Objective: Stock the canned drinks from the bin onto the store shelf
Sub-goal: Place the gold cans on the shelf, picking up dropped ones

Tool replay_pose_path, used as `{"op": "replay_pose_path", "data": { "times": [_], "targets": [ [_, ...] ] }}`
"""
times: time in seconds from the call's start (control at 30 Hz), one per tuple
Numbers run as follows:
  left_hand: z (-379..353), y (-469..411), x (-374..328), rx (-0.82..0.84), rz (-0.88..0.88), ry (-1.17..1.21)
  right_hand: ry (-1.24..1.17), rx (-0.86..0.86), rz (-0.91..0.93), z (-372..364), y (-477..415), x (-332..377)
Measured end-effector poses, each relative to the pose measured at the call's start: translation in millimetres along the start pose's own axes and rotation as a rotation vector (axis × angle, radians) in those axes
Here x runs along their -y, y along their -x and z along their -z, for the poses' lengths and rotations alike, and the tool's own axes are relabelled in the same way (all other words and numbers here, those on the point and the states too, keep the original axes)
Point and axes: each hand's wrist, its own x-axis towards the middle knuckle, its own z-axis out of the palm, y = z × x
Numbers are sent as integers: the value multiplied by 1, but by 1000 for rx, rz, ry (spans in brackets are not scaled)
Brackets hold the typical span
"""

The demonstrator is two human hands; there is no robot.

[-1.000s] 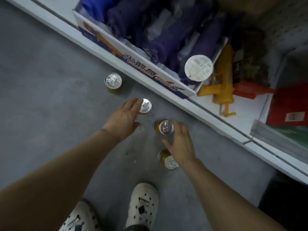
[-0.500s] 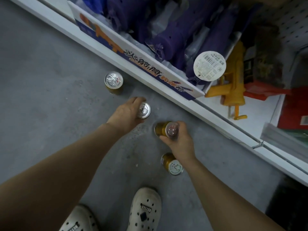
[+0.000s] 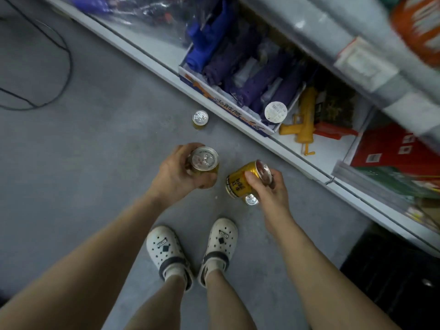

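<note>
A grey floor (image 3: 90,163) runs along a white bottom shelf (image 3: 316,148) crowded with toys. The left hand (image 3: 176,173) curls its fingers round an upright gold can (image 3: 204,160); the right hand (image 3: 271,189) grips a tilted can (image 3: 242,179). Two more cans stand on the floor, one near the shelf (image 3: 200,119), one beneath the right hand (image 3: 251,200).

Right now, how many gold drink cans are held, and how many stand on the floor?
Gold metal cans held: 2, upright can in left hand, tilted can in right hand.
Gold metal cans on grey floor: 2, far can and near can.
Total: 4 cans.
</note>
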Motion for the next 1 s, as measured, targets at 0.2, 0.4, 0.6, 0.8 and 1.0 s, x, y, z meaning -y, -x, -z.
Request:
{"op": "replay_pose_path", "data": {
  "times": [0.2,0.4,0.6,0.8,1.0],
  "targets": [
    [66,99,-118,-11,22,181,-44,60,52,11,125,110],
    [122,185,-232,-68,-14,250,-96,33,167,25,238,212],
    [156,246,-330,-66,-160,222,-109,-46,356,45,322,298],
    [172,276,-410,-13,-373,197,-62,-114,543,80,382,369],
    [182,289,-503,2,-593,150,-10,-209,747,127,428,445]
  ]
}}
